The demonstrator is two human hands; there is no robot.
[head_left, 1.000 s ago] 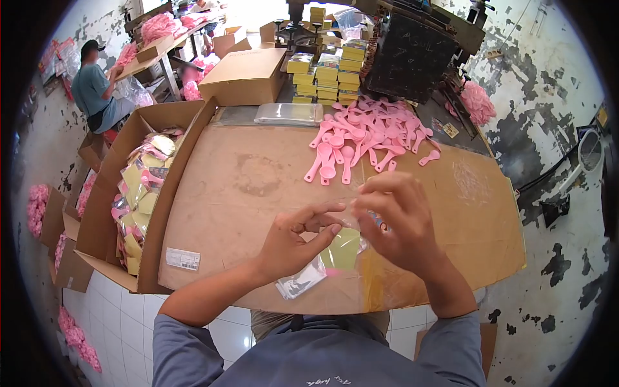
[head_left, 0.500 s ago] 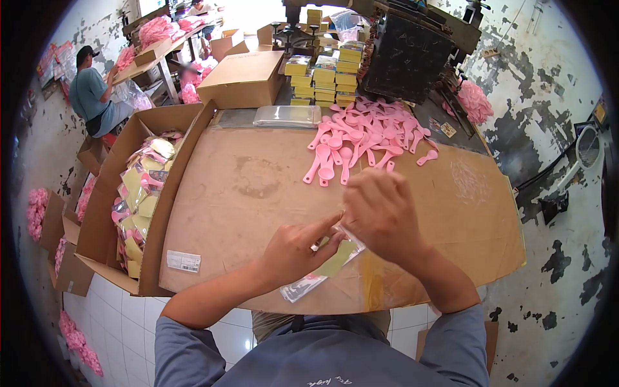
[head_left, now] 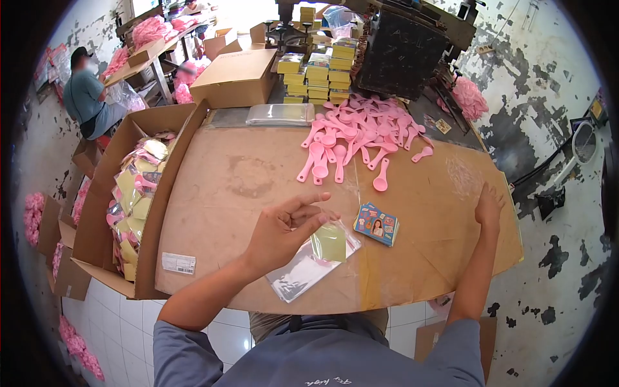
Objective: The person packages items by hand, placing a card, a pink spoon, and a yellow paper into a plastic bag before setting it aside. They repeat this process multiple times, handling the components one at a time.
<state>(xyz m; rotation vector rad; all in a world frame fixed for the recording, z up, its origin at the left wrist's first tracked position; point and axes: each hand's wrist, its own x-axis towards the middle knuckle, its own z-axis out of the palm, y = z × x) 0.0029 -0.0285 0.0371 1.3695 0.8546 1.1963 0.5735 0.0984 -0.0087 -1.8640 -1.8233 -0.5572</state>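
Note:
My left hand point(head_left: 280, 235) is over the near middle of the table, thumb and fingers closed at the top of a clear plastic bag with a yellow-green card point(head_left: 330, 244) in it. Its index finger points out to the right. Under it lie flat clear plastic bags point(head_left: 303, 274). Right of them sits a small stack of printed cards point(head_left: 376, 224) with a portrait on top. My right hand point(head_left: 490, 205) is out by the table's right edge, fingers apart and holding nothing. A single pink measuring spoon point(head_left: 381, 176) lies in front of the pile of pink spoons point(head_left: 361, 132).
On the left stands a long open carton point(head_left: 169, 203) full of bagged cards and spoons. A closed box point(head_left: 232, 77), yellow card stacks point(head_left: 318, 76), a pack of clear bags point(head_left: 280, 115) and a black machine point(head_left: 401, 55) line the back. A person point(head_left: 87, 97) sits far left.
My right hand has moved away from the left hand to the table's right edge, uncovering the card stack and the single spoon. The left hand stays with the bagged card.

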